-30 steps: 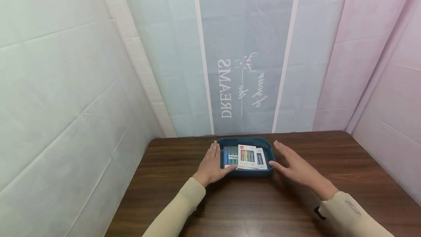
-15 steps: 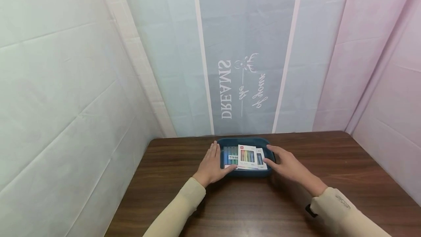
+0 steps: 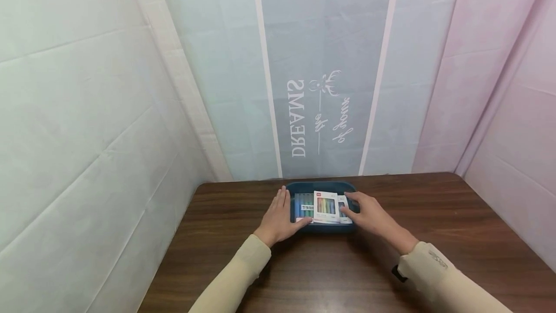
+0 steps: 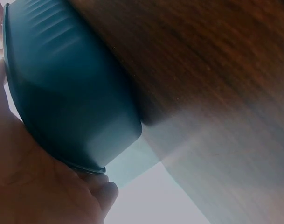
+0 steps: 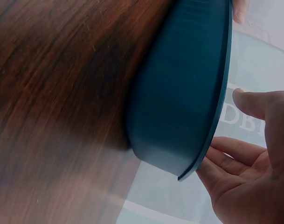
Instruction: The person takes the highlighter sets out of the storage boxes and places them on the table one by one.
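Observation:
A dark teal plastic basin [image 3: 330, 228] stands at the table's far edge. Inside it, a white box with a window showing coloured sticks [image 3: 326, 205] lies over a clear pack of blue and green pens [image 3: 303, 207] and a second white box [image 3: 345, 219]. My left hand [image 3: 278, 219] lies with straight fingers along the basin's left end, its thumb reaching over the near rim. My right hand [image 3: 373, 214] is over the basin's right end, thumb and fingers apart at the second white box. In the right wrist view the thumb [image 5: 253, 102] stands off the rim.
The brown wood-grain table [image 3: 304, 274] extends towards me and to both sides. A printed fabric curtain [image 3: 323, 62] hangs right behind the basin, with pale fabric walls [image 3: 87, 134] on either side.
My right hand has moved left from beside the basin to over its right end, now covering part of the second white box. The left hand and basin are almost still.

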{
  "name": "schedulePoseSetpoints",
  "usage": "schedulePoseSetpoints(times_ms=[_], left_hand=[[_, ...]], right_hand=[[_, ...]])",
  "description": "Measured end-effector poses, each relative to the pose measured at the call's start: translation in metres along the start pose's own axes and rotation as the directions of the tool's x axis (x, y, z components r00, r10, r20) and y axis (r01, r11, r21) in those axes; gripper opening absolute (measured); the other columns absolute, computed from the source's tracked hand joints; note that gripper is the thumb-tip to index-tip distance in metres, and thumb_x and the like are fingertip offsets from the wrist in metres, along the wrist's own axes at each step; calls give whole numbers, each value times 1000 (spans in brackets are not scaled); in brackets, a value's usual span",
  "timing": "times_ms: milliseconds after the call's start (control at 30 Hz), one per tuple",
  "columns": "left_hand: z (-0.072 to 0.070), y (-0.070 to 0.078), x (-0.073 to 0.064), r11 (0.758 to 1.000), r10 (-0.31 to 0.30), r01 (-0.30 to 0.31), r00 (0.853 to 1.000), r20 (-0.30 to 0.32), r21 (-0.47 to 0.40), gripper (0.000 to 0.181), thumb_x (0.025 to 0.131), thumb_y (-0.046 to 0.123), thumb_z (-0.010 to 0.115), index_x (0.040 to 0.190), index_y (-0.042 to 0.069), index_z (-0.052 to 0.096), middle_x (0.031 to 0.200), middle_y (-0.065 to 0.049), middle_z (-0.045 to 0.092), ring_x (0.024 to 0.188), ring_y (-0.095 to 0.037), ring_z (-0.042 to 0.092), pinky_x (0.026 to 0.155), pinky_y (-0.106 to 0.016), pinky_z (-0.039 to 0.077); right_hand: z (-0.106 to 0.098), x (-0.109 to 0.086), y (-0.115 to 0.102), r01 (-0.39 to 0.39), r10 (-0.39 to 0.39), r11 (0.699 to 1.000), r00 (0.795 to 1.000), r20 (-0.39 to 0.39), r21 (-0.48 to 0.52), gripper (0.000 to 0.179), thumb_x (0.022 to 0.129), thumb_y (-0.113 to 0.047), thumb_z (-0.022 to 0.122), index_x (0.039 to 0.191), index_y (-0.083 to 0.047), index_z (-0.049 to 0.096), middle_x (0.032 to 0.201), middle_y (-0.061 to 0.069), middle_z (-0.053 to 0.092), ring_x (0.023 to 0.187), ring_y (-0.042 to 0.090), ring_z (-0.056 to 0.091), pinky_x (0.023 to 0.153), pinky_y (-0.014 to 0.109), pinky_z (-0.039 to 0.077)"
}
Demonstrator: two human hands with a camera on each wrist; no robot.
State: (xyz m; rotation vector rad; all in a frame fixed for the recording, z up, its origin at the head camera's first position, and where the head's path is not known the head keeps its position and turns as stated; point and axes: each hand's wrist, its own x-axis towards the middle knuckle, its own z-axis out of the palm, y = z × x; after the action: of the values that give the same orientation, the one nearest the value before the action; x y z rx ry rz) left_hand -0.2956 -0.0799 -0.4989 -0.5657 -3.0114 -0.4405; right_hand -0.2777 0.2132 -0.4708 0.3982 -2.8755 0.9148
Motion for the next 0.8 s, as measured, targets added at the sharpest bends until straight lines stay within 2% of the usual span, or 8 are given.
schedulePoseSetpoints(times_ms=[233, 467, 700, 800], left_hand=[[2, 2, -2, 1000, -4, 4, 1000, -8, 12, 116, 85, 85, 42, 159, 0, 16, 167, -16, 9, 154, -29, 13, 122, -44, 23], [4, 2, -5, 1000, -7, 7, 1000, -12, 19, 118, 83, 87, 39, 159, 0, 16, 168, -16, 8, 154, -29, 13, 121, -45, 23], [6, 4, -9, 999, -14, 14, 1000, -17, 32, 117, 84, 87, 38, 160, 1, 14, 168, -14, 6, 154, -28, 10, 122, -44, 22], [8, 5, -11, 999, -14, 15, 1000, -17, 31, 118, 83, 89, 36, 160, 2, 14, 168, -14, 5, 155, -28, 10, 122, -43, 21]], right_hand=[[8, 5, -4, -41, 40, 999, 998, 48, 18, 63, 93, -38, 71, 140, 2, 55, 137, 25, 57, 121, 39, 59, 97, 57, 50], [13, 9, -10, -65, 64, 998, 997, 52, 7, 58, 93, -34, 72, 133, 6, 59, 126, 23, 64, 111, 34, 64, 91, 53, 54], [17, 11, -13, -53, 57, 997, 995, 81, -55, 49, 93, -29, 71, 124, 9, 64, 108, 19, 69, 85, 22, 60, 77, 44, 55], [19, 11, -12, -63, 68, 996, 994, 84, -58, 44, 93, -28, 72, 119, 7, 67, 101, 16, 69, 80, 19, 58, 73, 39, 54]])
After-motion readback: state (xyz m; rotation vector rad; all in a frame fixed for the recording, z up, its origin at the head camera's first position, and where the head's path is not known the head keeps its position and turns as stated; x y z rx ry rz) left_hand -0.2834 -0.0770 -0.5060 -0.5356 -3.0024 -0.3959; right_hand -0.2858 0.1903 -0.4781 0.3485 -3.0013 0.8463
